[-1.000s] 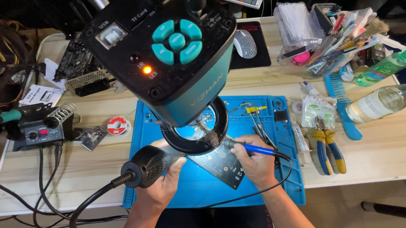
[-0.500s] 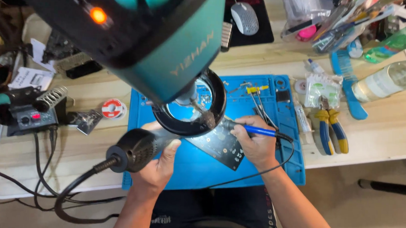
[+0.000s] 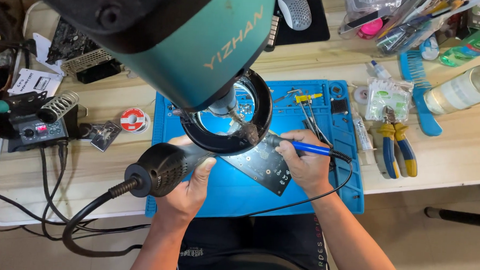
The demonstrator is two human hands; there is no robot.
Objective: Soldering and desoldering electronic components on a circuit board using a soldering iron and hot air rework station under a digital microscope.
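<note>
The left hand (image 3: 186,189) was wrapped around a black hot-air handle (image 3: 160,169), and the right hand (image 3: 303,165) pinched a blue-handled iron (image 3: 304,147). Both tools met over the dark circuit board (image 3: 265,166) lying on the blue mat (image 3: 232,191) under the ring light (image 3: 227,118). The rework looked midway; joints were too small to judge.

An electronics repair workshop: a blue repair mat (image 3: 346,183) on the desk (image 3: 455,155), microscope (image 3: 163,34) above, soldering station (image 3: 35,134) at left, pliers (image 3: 395,147) at right.

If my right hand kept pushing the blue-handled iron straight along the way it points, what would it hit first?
Probably the circuit board under the ring light. The right hand aims the iron left toward it, though the ring hides the tip and depth is unclear.
</note>
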